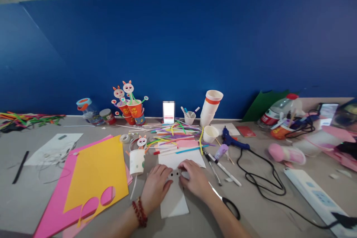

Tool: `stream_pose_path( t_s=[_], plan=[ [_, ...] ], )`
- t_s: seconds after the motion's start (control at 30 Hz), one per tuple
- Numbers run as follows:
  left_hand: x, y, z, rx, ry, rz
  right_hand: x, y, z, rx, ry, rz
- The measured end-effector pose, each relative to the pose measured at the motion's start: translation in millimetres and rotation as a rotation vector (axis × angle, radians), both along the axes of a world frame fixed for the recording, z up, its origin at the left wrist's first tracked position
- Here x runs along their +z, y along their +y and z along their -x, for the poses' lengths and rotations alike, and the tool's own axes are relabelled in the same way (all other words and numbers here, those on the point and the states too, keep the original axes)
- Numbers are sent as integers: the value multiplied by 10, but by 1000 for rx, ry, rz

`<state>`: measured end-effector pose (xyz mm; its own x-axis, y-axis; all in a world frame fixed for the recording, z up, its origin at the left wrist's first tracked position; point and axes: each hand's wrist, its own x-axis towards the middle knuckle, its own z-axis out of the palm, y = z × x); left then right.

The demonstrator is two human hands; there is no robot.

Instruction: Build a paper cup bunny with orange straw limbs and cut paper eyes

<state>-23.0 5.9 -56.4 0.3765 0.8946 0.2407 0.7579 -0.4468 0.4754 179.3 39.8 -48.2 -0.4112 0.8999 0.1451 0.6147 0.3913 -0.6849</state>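
Observation:
Near the table's front, my left hand [159, 184] and my right hand [193, 178] meet over a white sheet of paper [175, 206]. Between their fingertips is a small pale piece with two black dots [174, 174], like a pair of eyes. The fingers of both hands are curled in, pinching the piece at its two ends; its edges are hidden by them. Left of my left hand stands a white paper cup figure [137, 162] with a rabbit head [142, 141]. Scissors [230, 208] with black handles lie beside my right forearm.
Yellow sheet [97, 171] with cut-out holes lies over pink sheets at left. Colourful pipe cleaners [178, 130], a phone [169, 112] and stacked paper cups [211, 108] are at the back. A corded blue glue gun [232, 140] and a power strip [318, 193] lie right.

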Motion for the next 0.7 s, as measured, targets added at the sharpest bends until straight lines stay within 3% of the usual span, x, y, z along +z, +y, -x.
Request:
stream_pose_path(
  t_s=[0.4, 0.57, 0.7],
  plan=[
    [57, -2, 31, 25, -315, 194, -85, 77, -120, -16, 272, 145],
    [122, 100, -5, 41, -527, 322, -98, 128, -139, -58, 479, 215],
    [88, 205, -97, 33, -705, 401, -84, 137, -134, -108, 640, 270]
  ],
)
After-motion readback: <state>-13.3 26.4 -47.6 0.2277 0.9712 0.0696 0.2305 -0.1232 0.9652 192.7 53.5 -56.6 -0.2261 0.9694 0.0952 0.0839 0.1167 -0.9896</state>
